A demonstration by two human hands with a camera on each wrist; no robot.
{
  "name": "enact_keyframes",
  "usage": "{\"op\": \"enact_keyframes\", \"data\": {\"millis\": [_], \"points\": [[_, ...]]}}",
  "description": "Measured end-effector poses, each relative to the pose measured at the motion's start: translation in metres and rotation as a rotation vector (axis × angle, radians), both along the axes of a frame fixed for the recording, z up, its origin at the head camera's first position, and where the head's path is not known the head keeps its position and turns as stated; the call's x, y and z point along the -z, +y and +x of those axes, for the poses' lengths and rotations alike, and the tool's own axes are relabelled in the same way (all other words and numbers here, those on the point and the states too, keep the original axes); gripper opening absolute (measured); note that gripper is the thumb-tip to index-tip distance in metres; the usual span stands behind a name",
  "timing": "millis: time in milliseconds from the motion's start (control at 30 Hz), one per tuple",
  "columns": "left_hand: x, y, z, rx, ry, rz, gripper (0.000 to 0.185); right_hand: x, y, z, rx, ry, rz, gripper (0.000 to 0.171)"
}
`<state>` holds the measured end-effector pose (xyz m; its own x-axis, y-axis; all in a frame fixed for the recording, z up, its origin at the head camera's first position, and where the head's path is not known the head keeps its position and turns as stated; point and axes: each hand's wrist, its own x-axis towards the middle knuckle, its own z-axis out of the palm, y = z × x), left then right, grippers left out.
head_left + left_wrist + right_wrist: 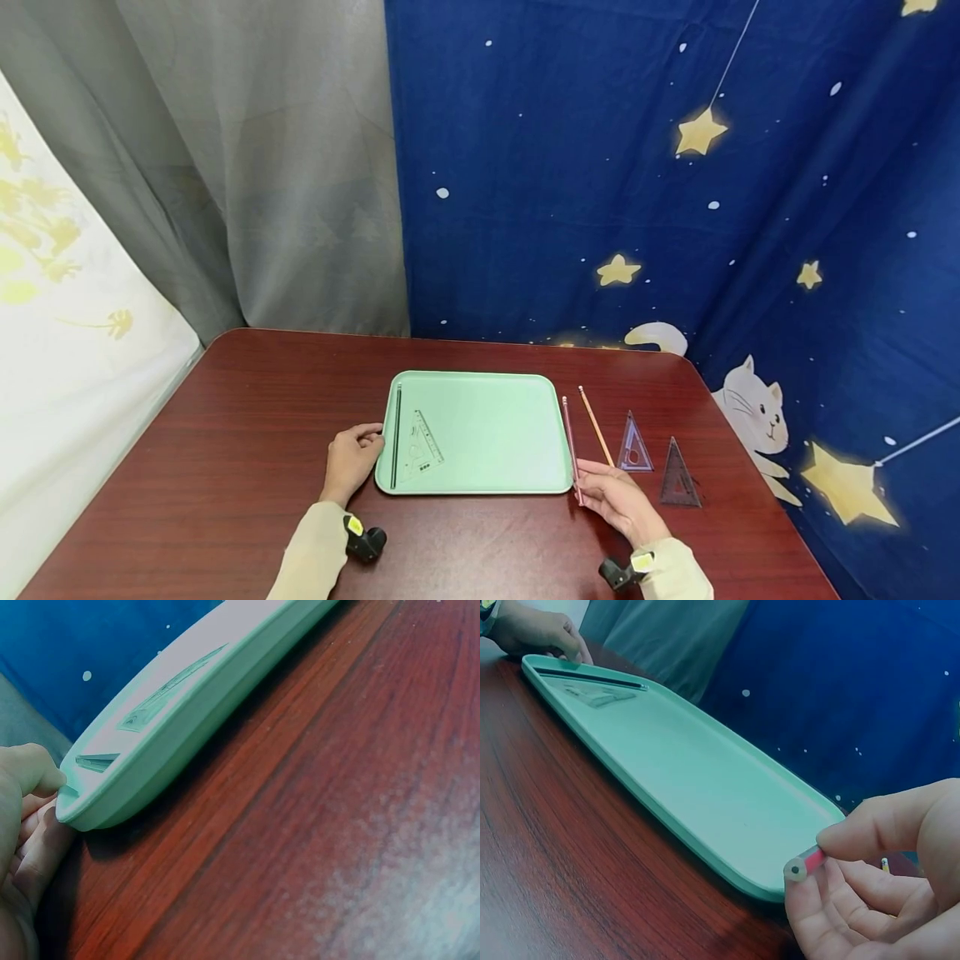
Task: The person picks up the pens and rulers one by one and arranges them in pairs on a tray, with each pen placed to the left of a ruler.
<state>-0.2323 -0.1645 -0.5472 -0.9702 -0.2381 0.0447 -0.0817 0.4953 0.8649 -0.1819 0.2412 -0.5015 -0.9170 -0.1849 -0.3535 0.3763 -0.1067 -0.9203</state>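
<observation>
A light green tray (495, 437) lies on the table. My left hand (351, 463) pinches its left rim, the thumb over the edge and fingers beneath, as the left wrist view shows. Inside the tray, along its left side, are a black pencil (396, 437) and a clear set square (425, 442). My right hand (621, 502) pinches a pinkish-red pencil (568, 427) between thumb and fingers, beside the tray's right front corner. In the right wrist view the pencil's unsharpened end (796, 870) points toward the camera.
Right of the tray lie an orange pencil (595, 423), a bluish-purple set square (635, 446) and a dark grey set square (679, 477). The brown wooden table (262, 417) meets grey and starry blue curtains (525, 167) at the back.
</observation>
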Motion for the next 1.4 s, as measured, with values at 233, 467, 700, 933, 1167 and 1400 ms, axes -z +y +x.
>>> {"op": "enact_keyframes", "data": {"millis": [233,467,700,933,1167,1400], "points": [[0.0,0.0,0.0,-0.006,0.004,-0.002,0.026,-0.006,-0.005,0.001,-0.007,0.016,-0.003,0.061],[0.0,0.0,0.0,-0.01,0.0,-0.005,0.026,-0.006,-0.015,-0.002,-0.037,0.03,-0.063,0.058],[0.001,0.002,-0.001,-0.013,-0.003,-0.005,0.026,-0.003,-0.022,-0.002,-0.043,0.018,-0.071,0.054],[0.002,0.0,-0.001,-0.011,0.002,-0.007,0.026,-0.004,-0.029,-0.002,-0.049,0.031,-0.059,0.056],[0.003,-0.001,-0.001,-0.005,0.003,-0.001,0.026,-0.005,-0.038,-0.001,-0.064,0.035,-0.075,0.053],[0.005,0.0,-0.002,-0.011,0.007,-0.005,0.026,-0.004,-0.046,-0.003,-0.089,0.043,-0.069,0.057]]}}
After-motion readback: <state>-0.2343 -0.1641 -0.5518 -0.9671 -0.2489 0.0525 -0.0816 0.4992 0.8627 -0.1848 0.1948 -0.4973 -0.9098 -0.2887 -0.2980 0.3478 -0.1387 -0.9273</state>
